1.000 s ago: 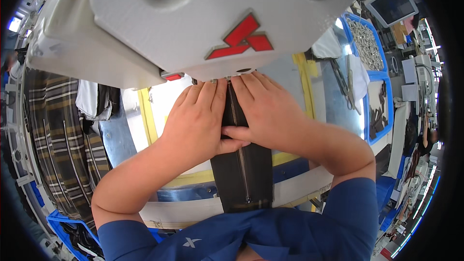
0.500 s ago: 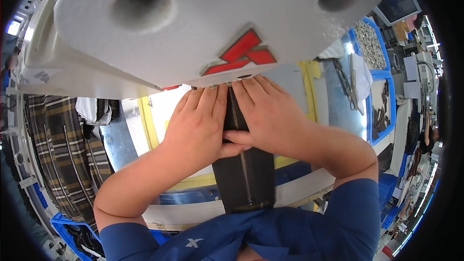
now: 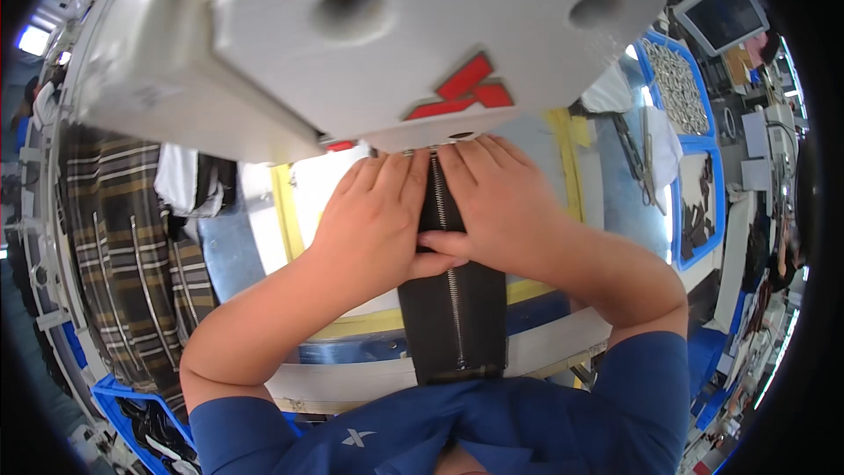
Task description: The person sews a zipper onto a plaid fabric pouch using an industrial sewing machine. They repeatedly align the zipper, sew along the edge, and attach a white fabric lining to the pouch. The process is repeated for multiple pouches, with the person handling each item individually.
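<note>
A dark strip of fabric [image 3: 427,321] with a metal zipper [image 3: 454,303] down its middle runs from my body to beneath a white sewing machine head [image 3: 387,70]. My left hand [image 3: 374,222] lies flat on its left side, fingers stretched forward. On the other side of the zipper rests my right hand [image 3: 508,202], also flat with fingers extended. The thumbs meet across the zipper. Both hands' fingertips reach the lower edge of the machine head, which hides the needle area and the far end of the strip.
Plaid fabric pieces with zippers [image 3: 123,255] hang at the left, above a blue bin [image 3: 110,396]. To the right are scissors [image 3: 635,154], a blue tray of metal parts [image 3: 673,84] and another blue tray [image 3: 716,202] with dark pieces. Yellow tape [image 3: 286,211] marks the worktable.
The whole view has shifted slightly, so the machine head sits higher and farther right in it. Both hands keep the same flat pose on the fabric strip.
</note>
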A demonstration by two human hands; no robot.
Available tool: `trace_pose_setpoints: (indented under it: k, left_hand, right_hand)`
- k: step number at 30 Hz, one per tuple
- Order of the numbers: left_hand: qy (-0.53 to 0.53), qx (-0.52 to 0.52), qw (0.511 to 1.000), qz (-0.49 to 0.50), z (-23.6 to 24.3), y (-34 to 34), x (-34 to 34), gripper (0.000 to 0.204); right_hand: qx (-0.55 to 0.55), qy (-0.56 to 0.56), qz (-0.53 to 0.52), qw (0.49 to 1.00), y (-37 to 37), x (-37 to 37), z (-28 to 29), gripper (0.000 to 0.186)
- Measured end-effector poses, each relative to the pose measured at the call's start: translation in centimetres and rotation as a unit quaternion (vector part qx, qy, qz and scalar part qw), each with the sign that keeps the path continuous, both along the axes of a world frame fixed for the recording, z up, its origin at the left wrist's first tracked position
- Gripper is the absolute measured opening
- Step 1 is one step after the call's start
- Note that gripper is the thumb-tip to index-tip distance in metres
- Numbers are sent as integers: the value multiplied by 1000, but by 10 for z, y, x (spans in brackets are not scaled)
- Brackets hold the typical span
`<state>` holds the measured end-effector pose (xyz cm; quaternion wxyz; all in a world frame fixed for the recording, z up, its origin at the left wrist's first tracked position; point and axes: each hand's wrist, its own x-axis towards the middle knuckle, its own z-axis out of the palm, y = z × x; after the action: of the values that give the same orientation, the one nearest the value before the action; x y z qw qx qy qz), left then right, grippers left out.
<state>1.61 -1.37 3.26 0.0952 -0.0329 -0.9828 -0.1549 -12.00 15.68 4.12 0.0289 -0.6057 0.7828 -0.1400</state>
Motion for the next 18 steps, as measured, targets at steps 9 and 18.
trace_pose_setpoints:
  k: [9, 18]
  left_hand:
    - [27, -134, 972, 193, 48, -69, 36, 41]
    - [62, -111, 917, 377, 37, -149, 88, 20]
  right_hand:
    - [-10, 23, 2, 1000, 7, -7, 4, 90]
    - [-31, 34, 16, 999, 8, -10, 6, 84]
